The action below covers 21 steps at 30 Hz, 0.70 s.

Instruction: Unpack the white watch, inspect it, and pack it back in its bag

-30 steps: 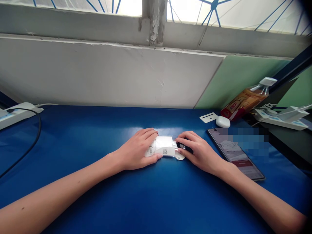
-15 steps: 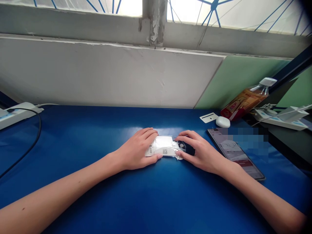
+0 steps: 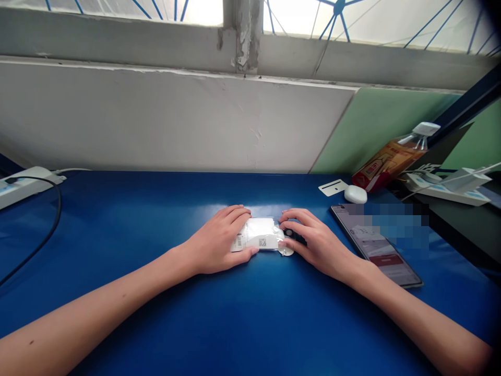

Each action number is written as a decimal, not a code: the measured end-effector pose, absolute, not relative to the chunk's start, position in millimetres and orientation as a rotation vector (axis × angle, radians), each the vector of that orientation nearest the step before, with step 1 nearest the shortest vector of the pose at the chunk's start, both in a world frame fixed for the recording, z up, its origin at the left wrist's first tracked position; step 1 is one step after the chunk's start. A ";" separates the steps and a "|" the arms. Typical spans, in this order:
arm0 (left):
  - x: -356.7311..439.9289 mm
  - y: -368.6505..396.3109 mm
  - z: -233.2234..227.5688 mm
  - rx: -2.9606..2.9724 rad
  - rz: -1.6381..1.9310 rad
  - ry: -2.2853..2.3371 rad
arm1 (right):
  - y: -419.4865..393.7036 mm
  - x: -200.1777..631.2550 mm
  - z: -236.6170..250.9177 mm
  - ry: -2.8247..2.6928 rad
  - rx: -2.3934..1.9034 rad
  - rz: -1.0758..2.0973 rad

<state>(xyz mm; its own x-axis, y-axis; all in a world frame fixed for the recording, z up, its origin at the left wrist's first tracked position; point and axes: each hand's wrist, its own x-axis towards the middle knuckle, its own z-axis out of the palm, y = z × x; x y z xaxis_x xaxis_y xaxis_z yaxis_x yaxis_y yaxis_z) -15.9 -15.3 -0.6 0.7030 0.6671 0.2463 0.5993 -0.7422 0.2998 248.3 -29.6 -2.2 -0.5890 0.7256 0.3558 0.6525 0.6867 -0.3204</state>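
Blue tabletop [image 3: 117, 224] under the window, both hands at mid-frame.
Left hand [image 3: 219, 241] stayed cupped around the white packet [image 3: 259, 236]; right hand [image 3: 317, 243], fingers curled, had drawn the small black piece [image 3: 291, 234] tighter against the packet's right end since a second ago.

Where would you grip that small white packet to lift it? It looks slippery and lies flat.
Probably by its two short ends, from either side. The white packet lies flat on the blue table, offering no raised edge on top. The left hand already clasps its left end; the right hand sits at the right end, over a small dark object.
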 end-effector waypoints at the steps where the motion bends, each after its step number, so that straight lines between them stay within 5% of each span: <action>1: -15.8 -15.3 -0.2 2.717 0.501 1.022 | -29.1 248.8 -1.5 -2.442 -1.071 0.209; 21: -15.7 -15.6 -1.0 2.691 0.531 1.036 | -20.0 263.6 10.4 -2.552 -1.066 0.155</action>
<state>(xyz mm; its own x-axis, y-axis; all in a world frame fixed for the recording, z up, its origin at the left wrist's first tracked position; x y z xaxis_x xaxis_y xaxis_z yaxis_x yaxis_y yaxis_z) -15.7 -15.6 -1.0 0.6883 0.6789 0.2556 0.6035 -0.7314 0.3175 263.6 -20.0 10.4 -0.6459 0.7051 0.2927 0.6645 0.7080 -0.2391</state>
